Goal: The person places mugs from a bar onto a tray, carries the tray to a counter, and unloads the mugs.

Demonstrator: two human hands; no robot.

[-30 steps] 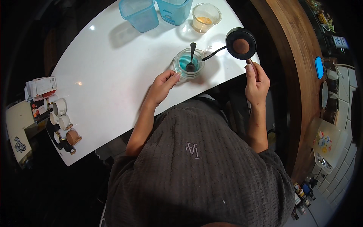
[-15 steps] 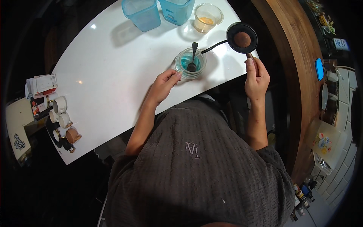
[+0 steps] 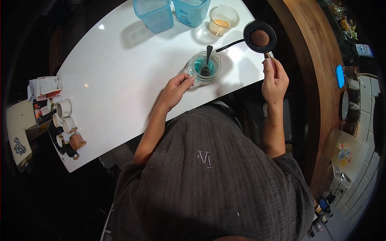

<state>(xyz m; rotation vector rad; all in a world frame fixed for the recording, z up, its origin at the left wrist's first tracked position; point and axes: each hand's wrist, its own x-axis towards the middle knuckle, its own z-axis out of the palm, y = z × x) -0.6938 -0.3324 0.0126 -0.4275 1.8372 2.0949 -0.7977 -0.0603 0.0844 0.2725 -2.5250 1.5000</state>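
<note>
A clear glass jar [image 3: 195, 79] with blue-green contents stands near the table's front edge. Inside it leans a dark spoon [image 3: 209, 52], handle up. My left hand [image 3: 177, 89] pinches the jar's near left rim between thumb and fingers. In my right hand [image 3: 275, 82] is the brown handle of a round black cup-like tool [image 3: 249, 39], raised at the table's right edge. Its middle is brown; whether that is a filling or a part of it I cannot tell. A thin black curved stem [image 3: 229, 47] reaches from its side toward the jar.
Two blue translucent plastic tubs [image 3: 156, 23] and a clear cup [image 3: 224, 20] with a yellowish substance stand at the far side. Several mugs [image 3: 64, 108] and some boxes [image 3: 49, 86] sit left. A wooden counter [image 3: 311, 52] runs along the right.
The tool in my right hand has shifted slightly up and right in view, its stem tip farther from the jar. My left hand keeps its pinch on the jar.
</note>
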